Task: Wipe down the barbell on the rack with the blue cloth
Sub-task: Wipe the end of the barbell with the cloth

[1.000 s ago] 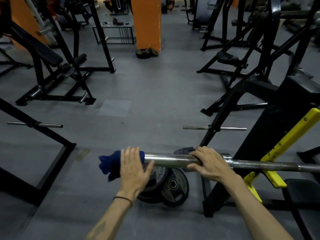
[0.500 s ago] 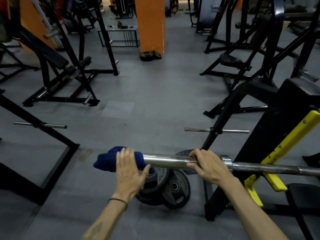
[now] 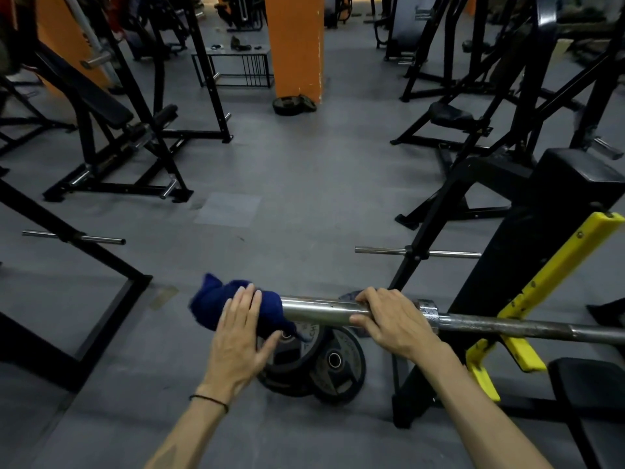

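Note:
The steel barbell (image 3: 321,308) lies across the lower middle of the head view, resting on the yellow hooks (image 3: 514,350) of a black rack at the right. A dark blue cloth (image 3: 209,299) is bunched over the bar's left sleeve end. My left hand (image 3: 240,333) presses flat on the cloth with straight fingers. My right hand (image 3: 392,319) grips the sleeve next to its collar, fingers curled over the top.
Two black weight plates (image 3: 321,363) lie on the grey floor just under the bar's end. A black frame (image 3: 101,299) stands at the left, plate pegs (image 3: 419,253) at the right. An orange pillar (image 3: 297,45) and other gym machines fill the back.
The blue cloth has shifted on the sleeve end, its loose corner now pointing up and left, as my left hand worked over it. My right hand kept its grip on the sleeve.

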{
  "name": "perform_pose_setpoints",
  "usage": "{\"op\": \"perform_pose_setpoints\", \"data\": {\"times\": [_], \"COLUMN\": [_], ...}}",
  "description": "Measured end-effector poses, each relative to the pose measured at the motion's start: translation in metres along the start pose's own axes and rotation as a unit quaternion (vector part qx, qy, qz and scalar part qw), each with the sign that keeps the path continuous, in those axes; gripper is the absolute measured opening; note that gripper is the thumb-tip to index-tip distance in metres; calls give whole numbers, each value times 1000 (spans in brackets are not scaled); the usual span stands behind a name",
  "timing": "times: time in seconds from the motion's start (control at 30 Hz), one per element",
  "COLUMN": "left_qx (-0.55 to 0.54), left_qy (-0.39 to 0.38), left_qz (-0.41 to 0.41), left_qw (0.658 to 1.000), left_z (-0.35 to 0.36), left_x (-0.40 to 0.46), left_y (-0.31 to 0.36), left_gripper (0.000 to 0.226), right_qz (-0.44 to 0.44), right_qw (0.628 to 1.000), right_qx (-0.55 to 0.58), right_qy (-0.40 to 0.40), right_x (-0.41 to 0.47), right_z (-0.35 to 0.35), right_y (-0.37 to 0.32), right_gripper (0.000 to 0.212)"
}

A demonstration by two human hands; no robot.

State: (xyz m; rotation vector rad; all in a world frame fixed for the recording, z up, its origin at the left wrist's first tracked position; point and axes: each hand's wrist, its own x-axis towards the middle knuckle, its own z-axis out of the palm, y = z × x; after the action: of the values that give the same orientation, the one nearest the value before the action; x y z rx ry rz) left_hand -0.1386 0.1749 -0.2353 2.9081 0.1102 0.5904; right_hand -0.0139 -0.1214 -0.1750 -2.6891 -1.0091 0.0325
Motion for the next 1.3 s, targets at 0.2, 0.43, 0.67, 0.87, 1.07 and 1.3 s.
{"op": "perform_pose_setpoints", "data": {"times": [0.2,0.43,0.67,0.87,1.07,1.3], "left_qx": [-70,-49,-103,-97,-31,-52], "left_qy": [-48,-4,-15,-32,28,-29], "left_qz": [119,80,57,124,37,47], "left_qw": [989,996,993,987,998,997], "left_z": [28,5,23,20,5,37], "left_x": [13,3,12,13,2,17], "left_y": [132,-3,94,98,-5,153], "left_gripper": [91,81,88,80,76,89], "right_qz": [-2,0,4,1,7,46], "right_qw": [1000,1000,998,1000,990,995], "right_qx": [1,0,-9,-14,-139,-70], "right_qy": [0,2,59,12,30,57], "right_x": [2,1,2,1,-44,-50], "right_z": [3,5,16,12,-3,8], "right_y": [0,6,0,-2,37,55], "right_gripper": [49,42,37,54,77,83]}}
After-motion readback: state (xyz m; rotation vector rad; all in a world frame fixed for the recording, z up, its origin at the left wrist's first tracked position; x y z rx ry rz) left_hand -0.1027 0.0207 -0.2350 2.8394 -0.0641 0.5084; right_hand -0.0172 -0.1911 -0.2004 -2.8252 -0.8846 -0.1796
